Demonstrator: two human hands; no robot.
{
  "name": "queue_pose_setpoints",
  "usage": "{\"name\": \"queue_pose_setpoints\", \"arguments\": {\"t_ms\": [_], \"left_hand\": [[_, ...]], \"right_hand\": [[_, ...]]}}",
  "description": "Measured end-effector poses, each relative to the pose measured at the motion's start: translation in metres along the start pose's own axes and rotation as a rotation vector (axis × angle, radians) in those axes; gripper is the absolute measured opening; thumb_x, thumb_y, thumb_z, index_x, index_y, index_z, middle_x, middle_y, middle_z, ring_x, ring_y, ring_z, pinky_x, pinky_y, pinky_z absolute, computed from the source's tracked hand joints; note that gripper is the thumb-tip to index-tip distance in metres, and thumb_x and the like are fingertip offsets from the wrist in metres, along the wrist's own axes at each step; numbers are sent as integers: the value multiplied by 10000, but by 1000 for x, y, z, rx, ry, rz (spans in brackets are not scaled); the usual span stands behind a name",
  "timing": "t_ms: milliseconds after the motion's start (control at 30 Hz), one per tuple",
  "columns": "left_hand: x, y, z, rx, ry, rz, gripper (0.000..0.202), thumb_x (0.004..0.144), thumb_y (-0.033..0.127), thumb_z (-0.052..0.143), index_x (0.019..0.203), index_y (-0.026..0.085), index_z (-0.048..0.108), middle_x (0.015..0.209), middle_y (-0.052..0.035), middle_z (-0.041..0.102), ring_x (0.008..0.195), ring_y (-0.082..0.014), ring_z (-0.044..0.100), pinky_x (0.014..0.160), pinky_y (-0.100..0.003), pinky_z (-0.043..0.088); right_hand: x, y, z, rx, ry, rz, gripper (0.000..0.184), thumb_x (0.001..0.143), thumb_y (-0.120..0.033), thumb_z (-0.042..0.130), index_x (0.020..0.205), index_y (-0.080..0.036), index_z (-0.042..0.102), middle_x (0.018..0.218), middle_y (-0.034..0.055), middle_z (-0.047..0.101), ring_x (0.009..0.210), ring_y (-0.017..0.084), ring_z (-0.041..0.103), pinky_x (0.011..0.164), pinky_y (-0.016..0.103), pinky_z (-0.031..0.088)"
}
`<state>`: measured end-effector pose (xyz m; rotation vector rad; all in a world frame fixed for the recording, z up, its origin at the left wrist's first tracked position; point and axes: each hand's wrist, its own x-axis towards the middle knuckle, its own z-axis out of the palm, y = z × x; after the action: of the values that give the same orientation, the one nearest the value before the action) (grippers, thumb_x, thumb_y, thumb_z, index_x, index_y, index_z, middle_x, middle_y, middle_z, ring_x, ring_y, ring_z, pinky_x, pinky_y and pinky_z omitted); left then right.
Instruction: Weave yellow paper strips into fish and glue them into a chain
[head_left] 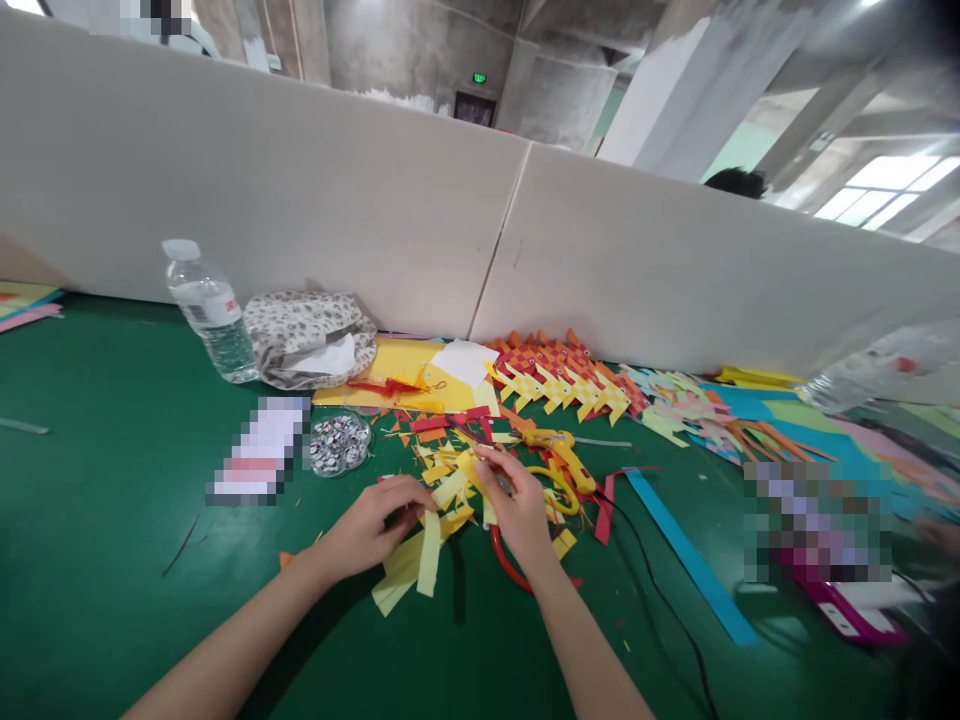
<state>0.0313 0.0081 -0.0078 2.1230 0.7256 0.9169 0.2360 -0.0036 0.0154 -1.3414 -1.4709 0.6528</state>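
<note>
Pale yellow paper strips (428, 555) are woven or folded together between my two hands, their loose ends hanging toward me. My left hand (373, 525) pinches them from the left, thumb and fingers closed. On the other side my right hand (519, 503) grips the upper end of a yellow strip (471, 468) with closed fingers. Scraps of yellow and red paper lie beneath and behind both hands. Just past my right hand rests a yellow glue gun (562, 457) with a black cord. A red curved handle (507, 563) shows partly from under my right wrist.
Woven paper fish (559, 385) lie along the white partition (360, 210). To the left are a dish of googly eyes (340, 445), a blurred-out phone (262, 447), a water bottle (214, 315) and a patterned cloth bag (307, 325). A blue strip (690, 555) lies right.
</note>
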Motion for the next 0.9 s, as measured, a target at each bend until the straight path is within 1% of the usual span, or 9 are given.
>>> {"name": "queue_pose_setpoints", "arguments": {"t_ms": [100, 200, 267, 300, 433, 533, 667, 800, 900], "left_hand": [[0, 1, 1, -28, 16, -37, 201, 872, 128, 426, 960, 203, 590, 913, -49, 650, 855, -150, 595, 786, -285, 450], [-1, 2, 2, -37, 56, -136, 128, 878, 193, 451, 931, 202, 567, 847, -23, 643, 735, -127, 585, 665, -238, 458], [-1, 2, 3, -59, 71, -210, 88, 873, 232, 471, 906, 201, 547, 799, -7, 629, 684, -120, 575, 603, -220, 448], [-1, 2, 4, -85, 76, -242, 78, 869, 245, 482, 901, 201, 537, 790, -4, 624, 684, -121, 577, 596, -219, 449], [-1, -1, 8, -254, 107, -328, 95, 851, 276, 520, 903, 199, 503, 810, -10, 615, 744, -133, 600, 650, -242, 479], [-1, -5, 10, -362, 149, -371, 129, 832, 300, 552, 871, 198, 483, 794, -3, 601, 746, -131, 603, 662, -250, 485], [0, -7, 11, -503, 200, -420, 195, 787, 309, 608, 837, 200, 453, 825, -4, 610, 771, -134, 612, 687, -264, 489], [1, -7, 11, -570, 205, -469, 208, 769, 295, 626, 827, 202, 450, 859, -9, 621, 791, -137, 614, 702, -263, 479], [2, -7, 11, -612, 204, -486, 201, 763, 271, 633, 835, 203, 459, 863, -4, 621, 781, -125, 602, 703, -247, 465]], "right_hand": [[-2, 1, 3, 27, -22, 14, 378, 816, -360, 564, 1166, -215, 566, 774, 19, 640, 732, 162, 602, 722, 305, 499], [-5, 2, 8, 56, -51, 4, 515, 806, -317, 588, 1288, -212, 439, 734, -5, 630, 701, 149, 596, 715, 292, 494], [-7, 2, 11, 65, -77, 5, 570, 797, -298, 603, 1320, -218, 390, 725, -15, 631, 684, 142, 593, 699, 281, 492], [-8, 2, 12, 65, -86, 4, 584, 793, -292, 609, 1326, -224, 380, 723, -20, 632, 678, 139, 592, 694, 275, 492], [-12, -1, 17, 44, -118, 0, 589, 791, -286, 614, 1328, -254, 374, 733, -33, 653, 688, 133, 608, 709, 266, 496], [-14, -2, 19, 11, -132, -2, 588, 793, -281, 613, 1330, -251, 376, 738, -29, 669, 699, 138, 621, 734, 271, 499], [-12, -1, 18, -5, -149, 0, 611, 808, -243, 587, 1361, -242, 327, 786, -9, 687, 725, 145, 631, 748, 283, 502], [-10, 0, 17, 18, -208, 31, 656, 809, -200, 573, 1389, -238, 269, 799, -8, 694, 780, 150, 641, 783, 292, 496], [-11, 1, 17, 28, -239, 26, 659, 817, -206, 568, 1395, -243, 253, 811, -14, 688, 795, 139, 632, 824, 292, 476]]}}
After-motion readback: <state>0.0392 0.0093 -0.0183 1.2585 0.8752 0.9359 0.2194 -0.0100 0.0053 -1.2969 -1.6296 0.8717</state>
